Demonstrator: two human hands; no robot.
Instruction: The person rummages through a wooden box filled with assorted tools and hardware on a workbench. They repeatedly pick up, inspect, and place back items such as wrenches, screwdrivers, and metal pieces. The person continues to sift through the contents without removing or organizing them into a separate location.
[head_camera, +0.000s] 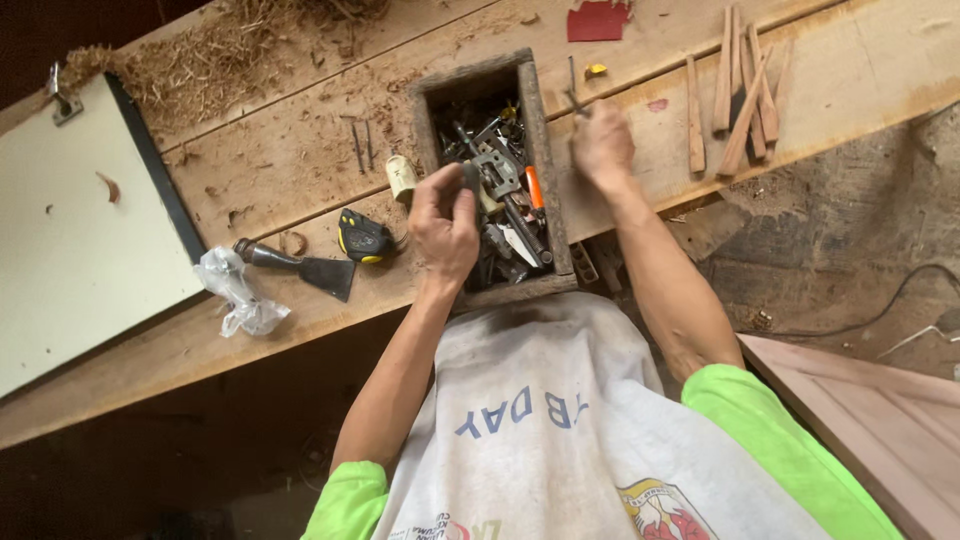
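Both forearms reach over an apron to a wooden box of metal tools on the worktop. Left hand, grip closed on a small dark piece, hovers above it; right hand pinches thin nails clear for sorting.

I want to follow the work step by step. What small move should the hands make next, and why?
Probably the left hand should dip back into the wooden box of metal tools. It hovers over the box with something small and dark pinched, while the right hand holds thin nail-like pieces beside the box.
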